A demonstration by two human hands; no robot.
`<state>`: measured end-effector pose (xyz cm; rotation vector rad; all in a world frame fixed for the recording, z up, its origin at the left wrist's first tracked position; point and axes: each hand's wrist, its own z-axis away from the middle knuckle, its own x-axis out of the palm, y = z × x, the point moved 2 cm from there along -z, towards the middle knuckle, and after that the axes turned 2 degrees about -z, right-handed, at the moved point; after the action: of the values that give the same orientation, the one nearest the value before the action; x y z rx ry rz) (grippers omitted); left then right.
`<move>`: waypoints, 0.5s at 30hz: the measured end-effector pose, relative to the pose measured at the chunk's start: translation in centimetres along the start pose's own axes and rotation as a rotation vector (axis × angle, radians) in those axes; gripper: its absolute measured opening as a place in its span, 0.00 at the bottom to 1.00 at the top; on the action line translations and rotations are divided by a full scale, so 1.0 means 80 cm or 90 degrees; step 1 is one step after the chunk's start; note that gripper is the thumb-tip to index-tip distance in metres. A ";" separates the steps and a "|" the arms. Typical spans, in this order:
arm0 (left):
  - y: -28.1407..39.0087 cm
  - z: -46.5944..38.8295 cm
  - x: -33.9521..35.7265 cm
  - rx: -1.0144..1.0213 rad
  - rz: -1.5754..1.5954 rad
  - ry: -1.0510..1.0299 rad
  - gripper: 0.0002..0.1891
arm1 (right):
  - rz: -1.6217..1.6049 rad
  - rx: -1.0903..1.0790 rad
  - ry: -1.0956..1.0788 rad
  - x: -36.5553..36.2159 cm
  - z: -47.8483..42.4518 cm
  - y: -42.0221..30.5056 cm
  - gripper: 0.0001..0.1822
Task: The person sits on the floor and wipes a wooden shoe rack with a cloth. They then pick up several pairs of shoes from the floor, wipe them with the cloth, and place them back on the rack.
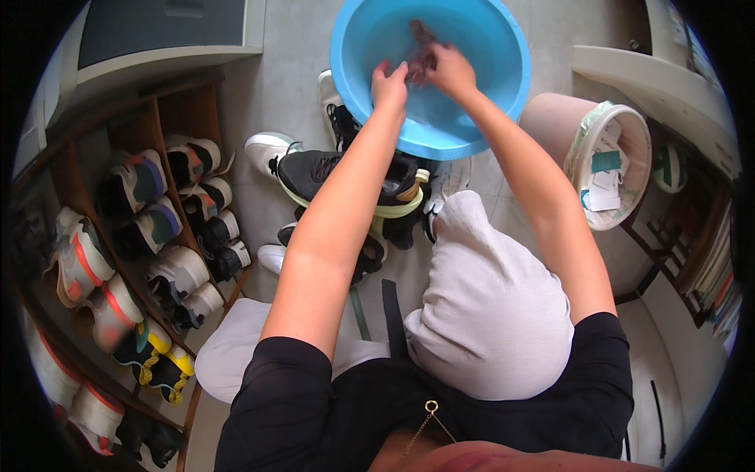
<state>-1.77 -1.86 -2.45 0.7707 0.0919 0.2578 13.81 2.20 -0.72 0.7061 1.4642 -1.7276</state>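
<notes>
A round light-blue plastic basin (432,150) stands before me with water in it. Both hands reach over its near rim and down inside. My right hand (453,69) grips a wet, brownish cloth (423,34), part of which sticks out past the fingers. Beside the cloth's left edge is my left hand (390,87), thumb and fingers apart with nothing seen between them. Whether the left fingertips touch the cloth is hard to tell.
Loose shoes (312,174) crowd the floor under my left forearm, against the basin. A wooden rack (158,127) of sneakers lines the left side. On the right stands a lined waste bin (545,121) with papers inside, near shelved books (711,271) and a ball (669,168).
</notes>
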 end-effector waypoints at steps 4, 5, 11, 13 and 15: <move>0.025 0.028 0.012 -0.156 0.061 -0.035 0.39 | -0.004 0.075 0.024 0.004 -0.006 0.023 0.20; 0.030 0.033 0.018 -0.182 0.051 -0.035 0.38 | -0.017 0.148 0.066 0.010 -0.008 0.038 0.22; 0.012 -0.009 0.006 -0.219 0.358 -0.210 0.30 | -0.540 0.190 -0.076 0.013 0.034 -0.070 0.18; 0.023 -0.019 -0.001 -0.155 0.394 -0.219 0.30 | -0.645 0.124 -0.057 -0.011 0.057 -0.100 0.14; 0.068 0.007 0.019 -0.167 0.341 -0.238 0.28 | -0.550 0.024 0.058 -0.037 0.077 -0.123 0.13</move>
<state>-1.27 1.89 1.81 0.5586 -0.4998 0.6146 7.73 -2.65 8.38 0.1471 1.9720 -2.3700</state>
